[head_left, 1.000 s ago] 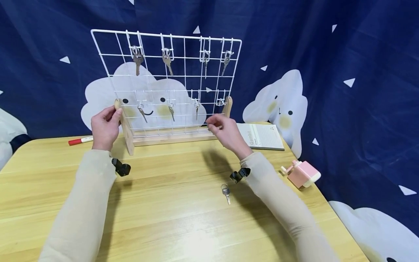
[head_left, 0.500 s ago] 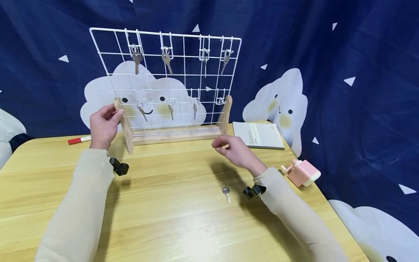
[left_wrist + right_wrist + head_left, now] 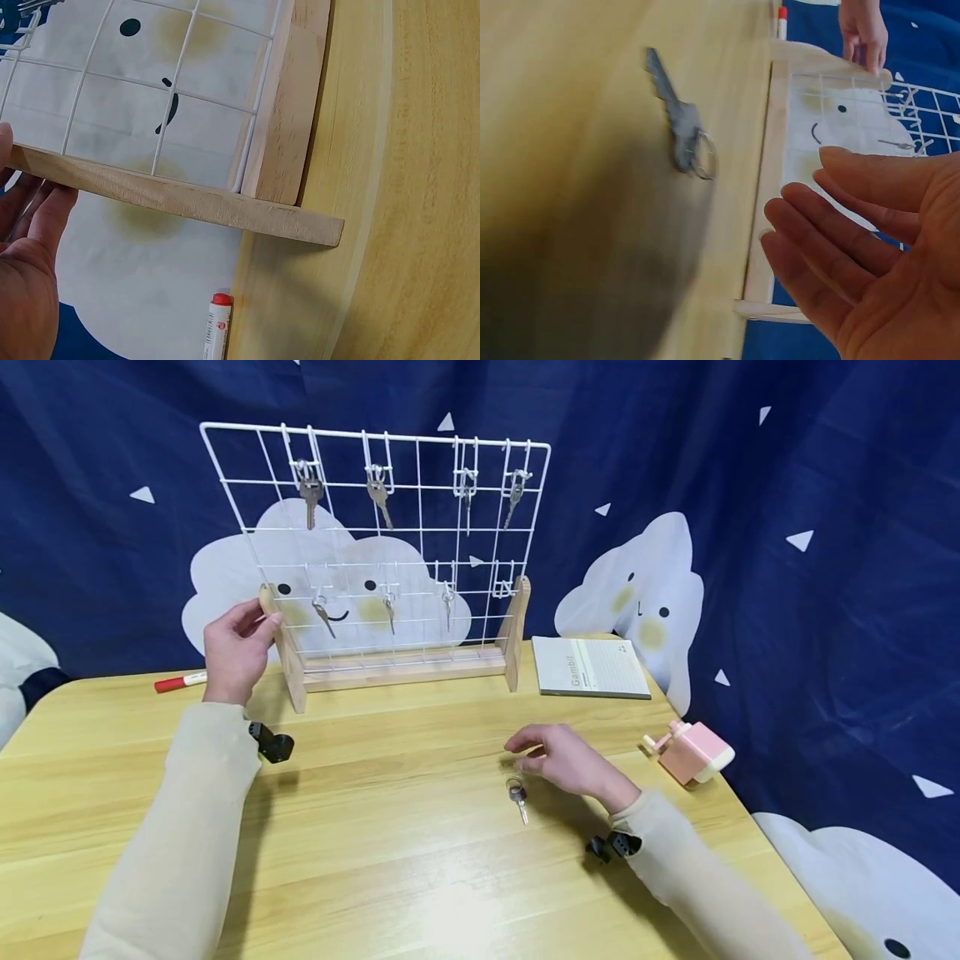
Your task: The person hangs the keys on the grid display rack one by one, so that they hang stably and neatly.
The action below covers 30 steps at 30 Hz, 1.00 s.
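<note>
A white wire grid rack on a wooden stand [image 3: 405, 672] stands at the back of the table. Several keys hang from its hooks, among them a key [image 3: 311, 497] at upper left and a small key [image 3: 448, 606] in the lower row; the lower right hook [image 3: 503, 587] is bare. My left hand [image 3: 236, 647] grips the stand's left wooden upright [image 3: 172, 196] between thumb and fingers. A loose key [image 3: 519, 799] with a split ring lies on the table. Close above it my right hand [image 3: 566, 760] hovers, fingers relaxed and apart, holding nothing in the right wrist view.
A notebook [image 3: 592, 668] lies right of the rack, and a pink crank sharpener [image 3: 693, 753] sits near the table's right edge. Behind my left hand is a red-capped marker [image 3: 180, 682]. A dark blue curtain [image 3: 600, 435] hangs behind the table.
My right hand has come away from the rack's lower right, moving down and toward me to the loose key, its fingers loosening. My left hand has stayed at the upright.
</note>
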Each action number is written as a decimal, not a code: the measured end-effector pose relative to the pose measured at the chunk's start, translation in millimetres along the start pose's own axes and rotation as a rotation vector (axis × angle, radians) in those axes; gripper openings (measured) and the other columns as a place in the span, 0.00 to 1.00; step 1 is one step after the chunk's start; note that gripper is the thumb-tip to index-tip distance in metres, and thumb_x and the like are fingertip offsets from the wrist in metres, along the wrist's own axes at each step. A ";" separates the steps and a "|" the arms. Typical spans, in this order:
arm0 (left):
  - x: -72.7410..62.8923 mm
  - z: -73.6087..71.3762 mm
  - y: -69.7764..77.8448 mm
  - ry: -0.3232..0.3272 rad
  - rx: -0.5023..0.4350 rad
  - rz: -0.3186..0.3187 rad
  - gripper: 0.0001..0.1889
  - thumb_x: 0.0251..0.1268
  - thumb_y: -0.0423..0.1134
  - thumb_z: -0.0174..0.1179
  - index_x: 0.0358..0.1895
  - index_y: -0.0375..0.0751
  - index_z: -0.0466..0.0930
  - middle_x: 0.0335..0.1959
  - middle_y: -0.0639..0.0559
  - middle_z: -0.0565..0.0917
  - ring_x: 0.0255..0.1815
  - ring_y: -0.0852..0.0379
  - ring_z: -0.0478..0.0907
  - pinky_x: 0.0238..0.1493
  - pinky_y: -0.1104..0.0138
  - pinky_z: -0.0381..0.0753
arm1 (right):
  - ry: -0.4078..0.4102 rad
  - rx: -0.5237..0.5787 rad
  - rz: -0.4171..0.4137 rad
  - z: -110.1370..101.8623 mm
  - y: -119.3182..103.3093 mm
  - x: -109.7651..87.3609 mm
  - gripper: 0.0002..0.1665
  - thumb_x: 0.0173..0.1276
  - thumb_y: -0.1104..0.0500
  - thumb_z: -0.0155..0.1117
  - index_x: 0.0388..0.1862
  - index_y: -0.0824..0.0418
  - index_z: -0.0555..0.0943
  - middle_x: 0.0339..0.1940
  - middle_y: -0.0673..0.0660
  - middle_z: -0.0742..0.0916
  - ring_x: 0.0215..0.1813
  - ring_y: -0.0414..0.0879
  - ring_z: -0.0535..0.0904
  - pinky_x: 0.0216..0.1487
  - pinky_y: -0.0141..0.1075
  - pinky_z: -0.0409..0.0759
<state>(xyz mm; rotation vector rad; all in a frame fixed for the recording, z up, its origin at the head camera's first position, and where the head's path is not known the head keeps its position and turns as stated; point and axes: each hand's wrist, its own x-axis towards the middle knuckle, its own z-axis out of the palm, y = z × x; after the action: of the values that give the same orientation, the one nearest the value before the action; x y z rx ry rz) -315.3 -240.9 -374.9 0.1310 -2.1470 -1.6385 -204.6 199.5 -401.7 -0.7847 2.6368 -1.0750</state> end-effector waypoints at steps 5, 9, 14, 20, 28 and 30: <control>-0.1 0.1 -1.1 -0.004 -0.003 -0.017 0.24 0.71 0.41 0.60 0.67 0.39 0.74 0.62 0.42 0.77 0.58 0.57 0.76 0.54 0.70 0.79 | -0.012 -0.059 0.001 13.4 7.1 -6.3 0.15 0.61 0.69 0.70 0.48 0.66 0.84 0.46 0.57 0.87 0.49 0.51 0.83 0.52 0.43 0.82; -0.4 0.5 -1.2 -0.003 0.001 -0.022 0.24 0.71 0.41 0.60 0.67 0.39 0.74 0.62 0.42 0.77 0.57 0.58 0.76 0.54 0.70 0.79 | -0.021 -0.118 -0.005 21.1 8.9 -9.1 0.15 0.61 0.67 0.72 0.48 0.65 0.84 0.44 0.55 0.87 0.46 0.48 0.83 0.51 0.40 0.82; -0.5 0.9 0.8 0.001 0.006 -0.016 0.24 0.71 0.41 0.60 0.67 0.39 0.74 0.62 0.42 0.77 0.57 0.59 0.76 0.54 0.70 0.79 | -0.017 -0.154 -0.018 23.7 9.2 -9.8 0.17 0.60 0.65 0.74 0.48 0.66 0.83 0.42 0.55 0.86 0.43 0.47 0.82 0.48 0.39 0.82; -0.5 0.8 1.2 -0.001 0.007 -0.031 0.24 0.71 0.41 0.60 0.67 0.40 0.74 0.63 0.43 0.76 0.57 0.58 0.76 0.55 0.69 0.78 | -0.053 -0.237 -0.050 26.3 9.6 -10.0 0.18 0.60 0.63 0.75 0.49 0.65 0.83 0.39 0.52 0.82 0.40 0.46 0.78 0.44 0.37 0.80; -0.7 -0.4 0.9 0.000 0.003 -0.031 0.25 0.70 0.43 0.60 0.68 0.40 0.73 0.62 0.42 0.77 0.56 0.60 0.76 0.54 0.70 0.78 | -0.036 -0.273 -0.055 29.5 11.7 -7.7 0.11 0.60 0.68 0.73 0.41 0.62 0.83 0.36 0.50 0.78 0.38 0.43 0.76 0.41 0.36 0.79; -1.2 2.6 0.8 -0.004 -0.007 -0.031 0.25 0.70 0.42 0.60 0.67 0.39 0.73 0.62 0.42 0.77 0.57 0.59 0.76 0.55 0.69 0.78 | -0.031 -0.258 -0.049 29.5 13.1 -8.9 0.10 0.60 0.69 0.72 0.39 0.61 0.82 0.35 0.50 0.79 0.37 0.43 0.75 0.41 0.36 0.79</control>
<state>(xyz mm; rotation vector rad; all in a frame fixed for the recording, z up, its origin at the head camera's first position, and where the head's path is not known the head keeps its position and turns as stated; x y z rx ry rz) -315.1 -237.9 -375.0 0.1595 -2.1524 -1.6639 -191.8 194.6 -432.3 -0.9108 2.7774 -0.7333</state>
